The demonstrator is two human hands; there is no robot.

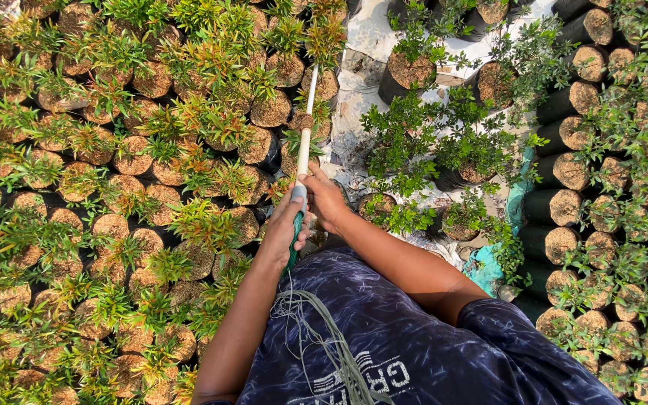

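I hold a long pale wand (306, 127) joined to a green hose (294, 244), pointing away from me over the pots. My left hand (285, 229) wraps the joint where hose meets wand. My right hand (325, 199) grips the same spot from the right side, fingers closed around it. The wand's tip reaches over small potted plants with green and orange leaves (211, 120) packed tightly together. A bundle of grey strings (324, 330) hangs from the hose across my dark blue shirt.
Rows of seedlings in black grow bags (114, 225) fill the left side. More bags with bushier green plants (601, 187) stand at right. A narrow strip of pale ground sheet (361, 82) runs between them, with a few pots (406, 71) on it.
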